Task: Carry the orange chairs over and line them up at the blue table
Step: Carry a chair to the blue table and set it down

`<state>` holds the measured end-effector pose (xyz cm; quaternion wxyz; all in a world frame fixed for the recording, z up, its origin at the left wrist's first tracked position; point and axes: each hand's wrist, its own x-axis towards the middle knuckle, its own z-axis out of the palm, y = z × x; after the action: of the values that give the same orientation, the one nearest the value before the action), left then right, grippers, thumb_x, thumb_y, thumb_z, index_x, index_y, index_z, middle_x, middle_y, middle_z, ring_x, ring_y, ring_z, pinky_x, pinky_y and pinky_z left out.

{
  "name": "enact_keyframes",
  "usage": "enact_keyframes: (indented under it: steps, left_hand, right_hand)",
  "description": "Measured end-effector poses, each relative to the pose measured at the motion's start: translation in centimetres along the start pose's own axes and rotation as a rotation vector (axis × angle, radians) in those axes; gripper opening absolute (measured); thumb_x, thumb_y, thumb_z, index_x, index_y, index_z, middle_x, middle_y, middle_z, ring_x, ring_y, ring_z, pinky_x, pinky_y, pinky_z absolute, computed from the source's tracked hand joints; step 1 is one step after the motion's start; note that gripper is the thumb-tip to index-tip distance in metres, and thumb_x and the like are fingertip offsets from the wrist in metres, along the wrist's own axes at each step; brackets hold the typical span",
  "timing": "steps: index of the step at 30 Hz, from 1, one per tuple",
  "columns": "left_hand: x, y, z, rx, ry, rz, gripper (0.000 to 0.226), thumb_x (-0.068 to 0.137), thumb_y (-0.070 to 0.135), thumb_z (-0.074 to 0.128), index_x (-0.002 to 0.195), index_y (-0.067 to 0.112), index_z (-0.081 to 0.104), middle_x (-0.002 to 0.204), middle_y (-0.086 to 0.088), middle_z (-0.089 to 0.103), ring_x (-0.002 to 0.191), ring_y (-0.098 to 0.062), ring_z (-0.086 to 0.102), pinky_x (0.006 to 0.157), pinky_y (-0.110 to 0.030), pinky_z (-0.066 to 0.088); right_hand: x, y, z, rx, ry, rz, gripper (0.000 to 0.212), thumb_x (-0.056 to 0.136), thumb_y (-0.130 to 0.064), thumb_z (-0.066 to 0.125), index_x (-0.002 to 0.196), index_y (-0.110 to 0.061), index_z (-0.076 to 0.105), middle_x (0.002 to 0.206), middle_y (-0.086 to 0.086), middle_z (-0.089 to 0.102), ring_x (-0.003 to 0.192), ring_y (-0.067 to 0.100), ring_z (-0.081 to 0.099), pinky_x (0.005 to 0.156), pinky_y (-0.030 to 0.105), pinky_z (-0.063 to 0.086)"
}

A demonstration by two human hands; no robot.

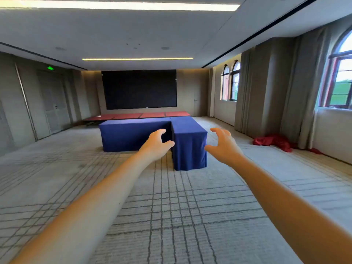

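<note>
The blue table (133, 134) stands ahead in the middle of the room, an L-shape draped to the floor in blue cloth, with its short arm reaching toward me. Both my arms are stretched out in front of me at chest height. My left hand (157, 144) has loosely curved fingers and holds nothing. My right hand (222, 144) is spread with curved fingers and is empty too. The two hands hover in the air with a gap between them, well short of the table. No orange chair is in view.
Grey patterned carpet (171, 206) stretches between me and the table. A low red stage (137, 116) and a dark screen (140, 89) lie behind the table. A red cloth heap (274, 141) lies by the curtains at the right wall. Doors stand at the left.
</note>
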<state>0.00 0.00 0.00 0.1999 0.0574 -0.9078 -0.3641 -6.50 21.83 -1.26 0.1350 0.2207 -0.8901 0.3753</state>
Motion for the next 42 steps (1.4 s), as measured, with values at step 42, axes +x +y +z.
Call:
enact_keyframes:
  steps: [42]
  left_hand:
    - [-17.5, 30.5, 53.9, -0.297, -0.942, 0.289, 0.060, 0.093, 0.024, 0.056, 0.148, 0.014, 0.032, 0.151, -0.006, 0.035, 0.126, -0.019, 0.043, 0.088, -0.030, 0.035]
  right_hand:
    - [-41.2, 36.4, -30.5, -0.260, 0.514, 0.991, 0.069, 0.089, -0.026, 0.066, 0.150, -0.019, 0.033, 0.155, 0.007, 0.030, 0.142, 0.026, 0.029, 0.112, 0.046, 0.037]
